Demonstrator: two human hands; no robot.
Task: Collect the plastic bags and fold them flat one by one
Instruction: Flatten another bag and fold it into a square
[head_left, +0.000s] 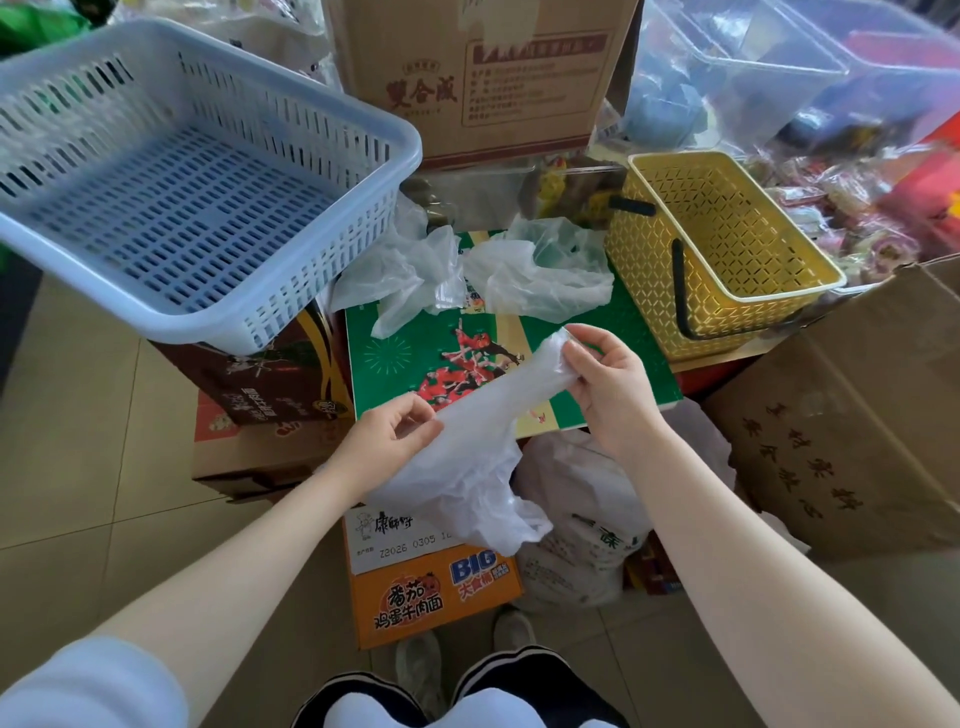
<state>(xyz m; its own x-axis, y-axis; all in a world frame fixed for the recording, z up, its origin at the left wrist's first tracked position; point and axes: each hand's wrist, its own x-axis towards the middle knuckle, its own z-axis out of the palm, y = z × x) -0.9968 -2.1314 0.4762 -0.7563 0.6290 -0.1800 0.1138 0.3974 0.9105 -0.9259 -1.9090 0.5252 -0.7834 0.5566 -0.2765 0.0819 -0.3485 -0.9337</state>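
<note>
Here, thin crinkled plastic bag (467, 457), left hand (387, 439) and right hand (605, 379) grip pinching it

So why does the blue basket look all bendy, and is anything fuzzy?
In the head view, the wide lens curves the blue basket near the edge; the boxes at the top right look soft and washed out by bright light, while both hands, left and right, and the plastic bag they hold are sharp.

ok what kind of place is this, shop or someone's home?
Probably a small shop's stock area, not certain. Printed cartons like the instant-noodle box are stacked on the tiled floor, packaged snacks are piled at right, and a yellow shopping basket sits beside the green box.
</note>
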